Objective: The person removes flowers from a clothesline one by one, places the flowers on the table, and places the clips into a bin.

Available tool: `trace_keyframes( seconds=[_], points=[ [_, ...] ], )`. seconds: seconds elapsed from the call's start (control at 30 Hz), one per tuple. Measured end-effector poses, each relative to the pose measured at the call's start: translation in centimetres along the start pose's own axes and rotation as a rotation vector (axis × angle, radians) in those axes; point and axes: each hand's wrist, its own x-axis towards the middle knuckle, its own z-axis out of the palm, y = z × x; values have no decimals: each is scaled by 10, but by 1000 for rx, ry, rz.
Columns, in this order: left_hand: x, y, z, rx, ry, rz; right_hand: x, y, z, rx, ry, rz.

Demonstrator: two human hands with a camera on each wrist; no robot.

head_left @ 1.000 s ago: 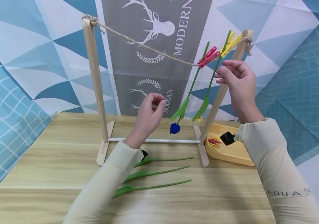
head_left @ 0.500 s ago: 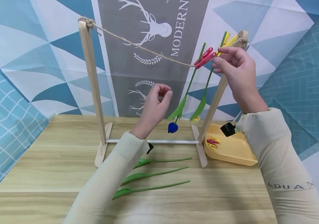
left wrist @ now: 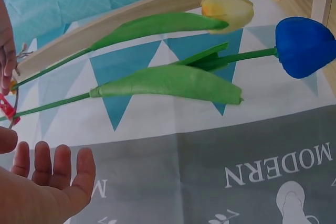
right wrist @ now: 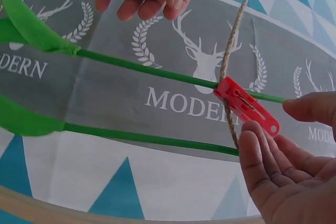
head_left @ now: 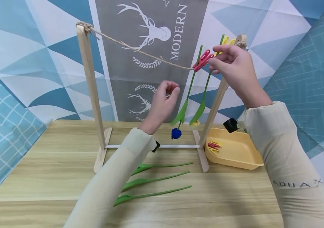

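A red clothespin (head_left: 203,60) clips a blue tulip (head_left: 176,133) upside down by its stem to the twine (right wrist: 231,51). Beside it a yellow tulip (left wrist: 227,12) hangs from a yellow clothespin (head_left: 225,41), partly hidden behind my right hand. That right hand (head_left: 234,65) is at the red clothespin, thumb and fingers apart; in the right wrist view its fingers lie close beside the clip, and whether they touch it I cannot tell. My left hand (head_left: 165,99) hovers left of the hanging stems, fingers loosely bent, holding nothing.
A wooden frame (head_left: 90,85) carries the twine between two posts, with a white bar (head_left: 179,146) low across it. Several green-stemmed flowers (head_left: 162,178) lie on the table in front, blooms hidden by my left arm. At right stands a yellow tray (head_left: 241,148) with loose clothespins (head_left: 214,146).
My right hand has shifted left from the yellow clothespin toward the red one. My left hand has risen and moved right, nearer the hanging tulips. The camera view has shifted slightly.
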Motion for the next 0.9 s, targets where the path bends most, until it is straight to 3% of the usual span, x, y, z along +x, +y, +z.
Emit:
trace_keyframes(
  seconds=[0.4,0.9],
  points=[
    [9,-2,15,-36,-12,-19,19,-18,-2,-441,-144,96],
    [19,-3,30,-117,-48,-39,19,-18,-10,-382,-185,89]
  ],
)
